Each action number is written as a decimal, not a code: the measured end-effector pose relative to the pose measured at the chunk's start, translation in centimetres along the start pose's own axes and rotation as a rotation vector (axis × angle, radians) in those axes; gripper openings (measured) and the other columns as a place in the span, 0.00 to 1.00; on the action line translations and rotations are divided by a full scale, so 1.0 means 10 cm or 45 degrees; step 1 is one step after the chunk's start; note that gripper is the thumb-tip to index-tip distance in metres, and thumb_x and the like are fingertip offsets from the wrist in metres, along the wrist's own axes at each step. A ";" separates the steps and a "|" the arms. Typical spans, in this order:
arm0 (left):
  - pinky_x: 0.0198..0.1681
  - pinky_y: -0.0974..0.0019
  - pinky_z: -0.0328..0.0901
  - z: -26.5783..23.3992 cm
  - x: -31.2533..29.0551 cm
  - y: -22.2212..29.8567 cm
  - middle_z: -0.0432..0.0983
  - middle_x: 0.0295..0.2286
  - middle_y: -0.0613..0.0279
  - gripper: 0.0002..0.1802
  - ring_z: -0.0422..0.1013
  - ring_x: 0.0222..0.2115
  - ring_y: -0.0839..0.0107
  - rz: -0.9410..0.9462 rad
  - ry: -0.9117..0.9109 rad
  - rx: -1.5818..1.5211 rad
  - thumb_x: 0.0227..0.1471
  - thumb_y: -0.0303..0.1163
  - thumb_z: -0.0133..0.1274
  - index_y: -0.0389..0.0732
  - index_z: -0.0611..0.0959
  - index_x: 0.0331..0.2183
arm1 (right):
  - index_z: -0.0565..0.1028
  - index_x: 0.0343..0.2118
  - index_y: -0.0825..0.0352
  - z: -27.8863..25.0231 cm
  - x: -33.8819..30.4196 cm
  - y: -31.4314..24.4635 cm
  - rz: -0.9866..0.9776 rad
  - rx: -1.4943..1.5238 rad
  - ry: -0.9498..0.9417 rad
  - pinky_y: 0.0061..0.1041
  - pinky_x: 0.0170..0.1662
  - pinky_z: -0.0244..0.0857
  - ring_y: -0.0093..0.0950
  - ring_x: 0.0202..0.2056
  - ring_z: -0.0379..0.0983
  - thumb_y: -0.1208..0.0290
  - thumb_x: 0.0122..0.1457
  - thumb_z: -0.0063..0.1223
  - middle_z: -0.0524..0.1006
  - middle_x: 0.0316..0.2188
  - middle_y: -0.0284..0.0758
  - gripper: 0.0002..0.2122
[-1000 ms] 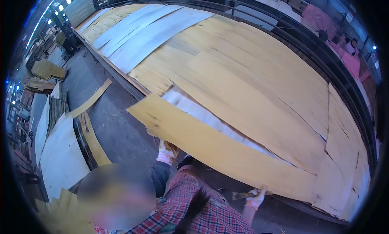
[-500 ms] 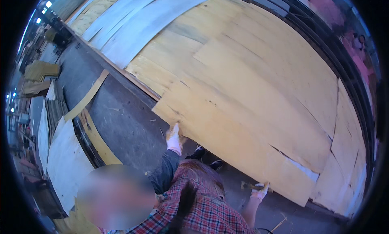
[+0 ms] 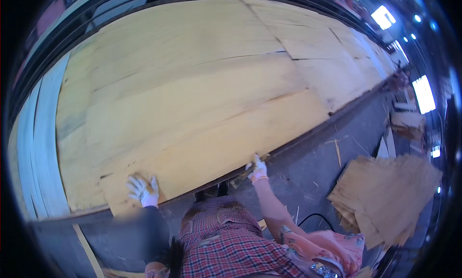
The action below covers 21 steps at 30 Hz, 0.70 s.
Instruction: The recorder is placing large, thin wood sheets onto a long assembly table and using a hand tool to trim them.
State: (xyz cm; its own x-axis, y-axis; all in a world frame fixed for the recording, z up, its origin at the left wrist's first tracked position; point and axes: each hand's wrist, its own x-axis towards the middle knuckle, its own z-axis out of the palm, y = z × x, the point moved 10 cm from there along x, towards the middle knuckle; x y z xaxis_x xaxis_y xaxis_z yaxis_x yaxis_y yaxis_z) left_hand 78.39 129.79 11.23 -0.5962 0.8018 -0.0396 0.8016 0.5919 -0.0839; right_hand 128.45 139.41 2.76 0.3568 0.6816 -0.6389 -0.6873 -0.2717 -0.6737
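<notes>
Long, thin, pale-yellow wood veneer sheet (image 3: 211, 153): lower middle of the frame, lying on a broad yellow veneer layer (image 3: 168, 42).
Left hand (image 3: 143, 191), white-gloved: fingers spread on the sheet's lower-left end.
Right hand (image 3: 257, 170), white-gloved: fingers curled round a brownish flat-bladed tool (image 3: 237, 181), at the sheet's lower edge.
Step, as I judge it: settling the sheet; next move calls for even, gentle pressure.
Containers: none that I see; tan sheets (image 3: 385, 201) piled loose, lower right.
</notes>
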 end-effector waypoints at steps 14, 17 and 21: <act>0.48 0.32 0.42 0.06 0.11 -0.27 0.37 0.57 0.50 0.41 0.37 0.56 0.43 0.060 0.015 0.152 0.49 0.54 0.39 0.41 0.48 0.56 | 0.68 0.26 0.67 0.08 -0.06 0.16 0.021 -0.435 0.059 0.23 0.11 0.54 0.25 0.10 0.62 0.69 0.50 0.53 0.69 0.16 0.33 0.08; 0.48 0.32 0.45 0.02 0.03 -0.45 0.38 0.57 0.49 0.41 0.39 0.56 0.43 -0.008 -0.101 0.246 0.49 0.54 0.39 0.40 0.49 0.56 | 0.70 0.24 0.70 0.22 -0.25 0.06 0.271 -1.074 -0.021 0.28 0.17 0.64 0.30 0.17 0.71 0.63 0.50 0.51 0.72 0.15 0.36 0.13; 0.45 0.32 0.50 0.08 0.15 -0.45 0.40 0.56 0.48 0.42 0.42 0.55 0.43 0.110 -0.045 0.171 0.48 0.56 0.40 0.39 0.51 0.56 | 0.71 0.29 0.70 0.40 -0.20 -0.95 -0.728 -2.284 0.300 0.37 0.31 0.67 0.39 0.29 0.74 0.53 0.54 0.40 0.75 0.24 0.46 0.20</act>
State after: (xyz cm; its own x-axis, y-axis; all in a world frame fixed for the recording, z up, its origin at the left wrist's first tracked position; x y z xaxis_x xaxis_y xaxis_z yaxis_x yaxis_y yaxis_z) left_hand 73.85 128.24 10.72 -0.5286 0.8444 -0.0873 0.8382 0.5029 -0.2110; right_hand 131.72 143.38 11.92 0.4456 0.8814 -0.1567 0.8509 -0.4714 -0.2318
